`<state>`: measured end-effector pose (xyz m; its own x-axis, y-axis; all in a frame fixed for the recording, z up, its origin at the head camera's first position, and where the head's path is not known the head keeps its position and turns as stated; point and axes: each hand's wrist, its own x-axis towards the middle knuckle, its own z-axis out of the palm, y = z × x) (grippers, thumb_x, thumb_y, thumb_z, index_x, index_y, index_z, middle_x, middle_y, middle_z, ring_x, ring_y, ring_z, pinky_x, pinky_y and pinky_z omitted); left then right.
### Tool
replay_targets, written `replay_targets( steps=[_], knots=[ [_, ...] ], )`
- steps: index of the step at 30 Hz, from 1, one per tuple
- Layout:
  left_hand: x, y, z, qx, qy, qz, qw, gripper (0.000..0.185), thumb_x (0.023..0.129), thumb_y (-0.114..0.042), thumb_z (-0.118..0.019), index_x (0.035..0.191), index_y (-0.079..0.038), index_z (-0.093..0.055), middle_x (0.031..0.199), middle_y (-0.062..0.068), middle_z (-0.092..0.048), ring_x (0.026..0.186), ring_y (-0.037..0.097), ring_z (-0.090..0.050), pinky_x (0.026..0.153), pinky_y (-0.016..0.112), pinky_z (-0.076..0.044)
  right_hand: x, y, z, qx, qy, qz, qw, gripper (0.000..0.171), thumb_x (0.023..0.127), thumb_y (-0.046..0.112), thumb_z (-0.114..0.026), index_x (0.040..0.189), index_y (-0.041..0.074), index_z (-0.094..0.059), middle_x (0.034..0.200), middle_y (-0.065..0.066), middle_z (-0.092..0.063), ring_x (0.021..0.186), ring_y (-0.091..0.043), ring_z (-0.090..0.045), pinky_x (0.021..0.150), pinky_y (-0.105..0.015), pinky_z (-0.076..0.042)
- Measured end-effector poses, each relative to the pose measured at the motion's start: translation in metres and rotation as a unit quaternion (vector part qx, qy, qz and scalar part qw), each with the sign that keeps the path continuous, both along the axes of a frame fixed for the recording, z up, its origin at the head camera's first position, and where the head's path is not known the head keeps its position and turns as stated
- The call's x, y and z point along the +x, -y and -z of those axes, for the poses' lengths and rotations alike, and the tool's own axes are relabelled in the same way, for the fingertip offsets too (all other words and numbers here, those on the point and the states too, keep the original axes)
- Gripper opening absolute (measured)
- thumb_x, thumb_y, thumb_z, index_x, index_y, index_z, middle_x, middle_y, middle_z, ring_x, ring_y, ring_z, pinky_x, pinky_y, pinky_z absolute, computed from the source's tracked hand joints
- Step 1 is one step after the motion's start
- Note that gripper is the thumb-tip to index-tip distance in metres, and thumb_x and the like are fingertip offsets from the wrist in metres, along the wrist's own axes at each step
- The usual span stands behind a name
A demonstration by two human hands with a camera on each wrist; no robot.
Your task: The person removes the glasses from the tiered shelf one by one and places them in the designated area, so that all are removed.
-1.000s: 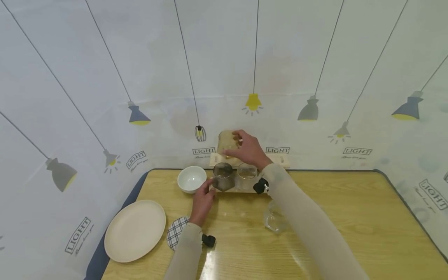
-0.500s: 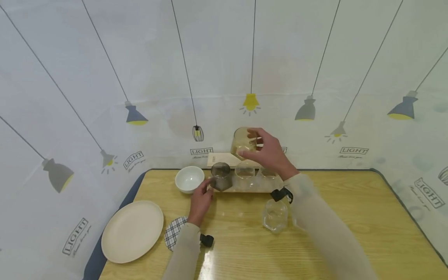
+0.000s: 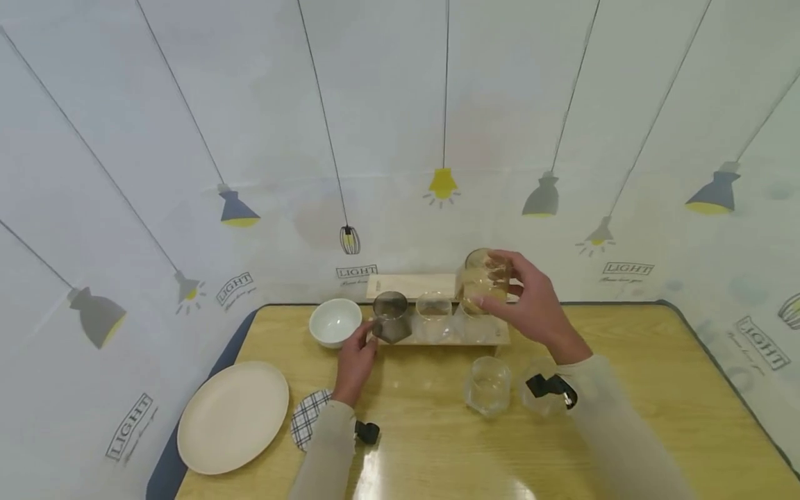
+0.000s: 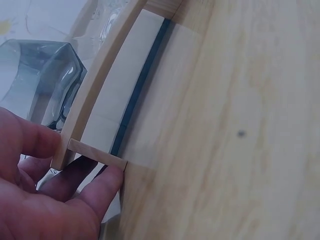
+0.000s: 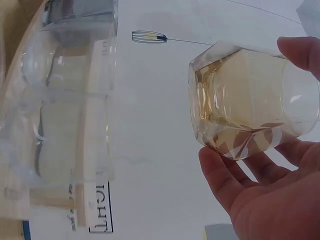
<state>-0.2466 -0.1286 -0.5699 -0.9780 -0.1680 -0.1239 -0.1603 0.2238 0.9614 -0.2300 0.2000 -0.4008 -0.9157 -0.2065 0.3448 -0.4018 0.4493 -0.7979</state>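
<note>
My right hand (image 3: pixel 531 309) holds an amber-tinted glass (image 3: pixel 484 278) above the right part of a two-tier wooden rack (image 3: pixel 409 286). In the right wrist view, thumb and fingers close around the amber glass from opposite sides, and its faceted base faces left. My left hand (image 3: pixel 356 364) grips the rack's left end; the left wrist view has its fingers around the end of the lower shelf. On that shelf a smoky grey glass (image 3: pixel 392 325) stands nearest the left hand. Beside it are two clear glasses, one at the middle (image 3: pixel 434 319) and one farther right (image 3: pixel 475 328).
Two more clear glasses, one at front (image 3: pixel 489 389) and one partly behind the right wrist strap (image 3: pixel 539 396), stand on the wooden table (image 3: pixel 425 444). A white bowl (image 3: pixel 335 323), a plaid round mat (image 3: pixel 307 420) and a beige oval plate (image 3: pixel 234 417) are at left. A printed wall rises behind.
My right hand has carried the amber glass rightward from above the rack's left part, lowering it slightly at the end. My left hand stays at the rack's left end.
</note>
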Motion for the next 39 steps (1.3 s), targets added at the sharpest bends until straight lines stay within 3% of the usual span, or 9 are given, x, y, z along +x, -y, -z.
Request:
replay_targets(
  steps=[3,5,9,14,19,27,35,39],
  knots=[
    [-0.002,-0.002,-0.003,0.004,-0.005,0.008,0.9999,0.045,0.103,-0.014,-0.056,0.147,-0.016,-0.063,0.166,0.007,-0.048,0.135,0.030,-0.058,0.095,0.039,-0.056,0.012,-0.014,0.004,0.001,-0.013,0.010,1.000,0.071,0.092,0.022,-0.083,0.155,0.025,-0.050,0.136,-0.008,-0.065,0.118,-0.024,-0.064,0.097,-0.019,-0.052],
    [-0.003,-0.002,-0.004,0.003,-0.001,0.007,1.0000,0.045,0.103,-0.014,-0.056,0.147,-0.017,-0.063,0.166,0.008,-0.047,0.138,0.030,-0.057,0.095,0.038,-0.057,0.019,-0.022,0.008,0.003,-0.020,0.014,1.000,0.071,0.091,0.018,-0.083,0.155,0.025,-0.051,0.135,-0.008,-0.066,0.117,-0.020,-0.064,0.095,-0.013,-0.050],
    [0.000,-0.002,-0.004,-0.004,0.007,-0.006,1.0000,0.045,0.102,-0.014,-0.056,0.146,-0.017,-0.064,0.166,0.008,-0.046,0.151,0.031,-0.047,0.105,0.044,-0.055,0.034,-0.037,0.020,0.007,-0.038,0.022,0.999,0.074,0.088,0.011,-0.085,0.154,0.022,-0.052,0.134,-0.009,-0.066,0.116,-0.007,-0.063,0.094,-0.010,-0.050],
    [0.003,-0.002,-0.003,-0.006,0.009,-0.009,0.9999,0.044,0.102,-0.014,-0.057,0.145,-0.017,-0.064,0.165,0.009,-0.047,0.150,0.031,-0.049,0.102,0.044,-0.057,0.054,-0.059,0.035,0.017,-0.046,0.042,0.998,0.077,0.085,0.006,-0.086,0.153,0.017,-0.053,0.133,-0.011,-0.067,0.117,0.004,-0.060,0.093,-0.007,-0.050],
    [0.002,-0.001,-0.001,-0.011,0.028,-0.006,0.9995,0.045,0.103,-0.015,-0.056,0.146,-0.020,-0.064,0.167,0.007,-0.045,0.153,0.032,-0.045,0.109,0.048,-0.054,0.071,-0.083,0.047,0.031,-0.027,0.072,0.997,0.076,0.088,0.007,-0.085,0.155,0.017,-0.051,0.131,-0.006,-0.066,0.115,0.006,-0.060,0.090,-0.006,-0.050],
    [0.000,-0.001,-0.003,-0.006,0.025,-0.004,0.9997,0.043,0.104,-0.016,-0.056,0.146,-0.025,-0.064,0.168,0.005,-0.044,0.155,0.030,-0.042,0.113,0.050,-0.050,0.078,-0.117,0.069,0.041,-0.015,0.126,0.991,0.074,0.087,0.009,-0.087,0.152,0.016,-0.054,0.134,0.026,-0.059,0.113,0.012,-0.058,0.087,-0.004,-0.047],
    [0.000,-0.001,-0.004,-0.011,0.012,-0.001,0.9999,0.043,0.103,-0.017,-0.057,0.145,-0.024,-0.065,0.166,0.005,-0.046,0.156,0.031,-0.040,0.122,0.051,-0.043,0.090,-0.147,0.098,0.025,0.036,0.182,0.982,0.074,0.090,0.016,-0.085,0.156,0.016,-0.050,0.131,0.024,-0.060,0.112,0.016,-0.056,0.082,-0.002,-0.046],
    [0.001,0.000,-0.005,-0.015,0.010,0.001,0.9998,0.043,0.103,-0.017,-0.057,0.145,-0.023,-0.064,0.166,0.005,-0.046,0.156,0.030,-0.040,0.124,0.052,-0.040,0.094,-0.159,0.110,0.042,0.075,0.186,0.979,0.073,0.093,0.024,-0.083,0.157,0.016,-0.048,0.126,0.023,-0.059,0.110,0.019,-0.054,0.078,-0.003,-0.046]
  ],
)
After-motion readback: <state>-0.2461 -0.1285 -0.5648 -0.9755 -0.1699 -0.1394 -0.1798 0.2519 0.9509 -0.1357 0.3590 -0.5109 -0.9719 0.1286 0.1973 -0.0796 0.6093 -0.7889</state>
